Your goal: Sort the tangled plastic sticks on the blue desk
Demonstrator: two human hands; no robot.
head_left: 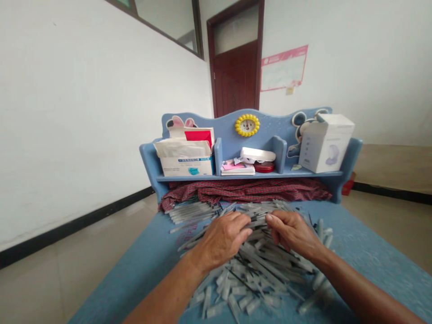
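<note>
Over a heap of translucent plastic pen parts (266,265), both hands are raised close to each other. My left hand (227,236) has its fingers curled together, palm down, pointing right. Facing it, my right hand (292,231) pinches thumb against forefinger. A thin dark piece shows in the gap between the fingertips, but I cannot tell whether it is gripped or lies in the heap. The heap mixes long tubes, short caps and thin dark rods. A row of clear pen barrels (192,212) lies side by side behind my left hand.
The blue table (135,270) has a raised back shelf (189,178). A checked red cloth (249,191) is bunched beneath it. On the shelf stand a mask box (185,164), a white box (326,146), a white case (258,154) and a red round tin (264,168).
</note>
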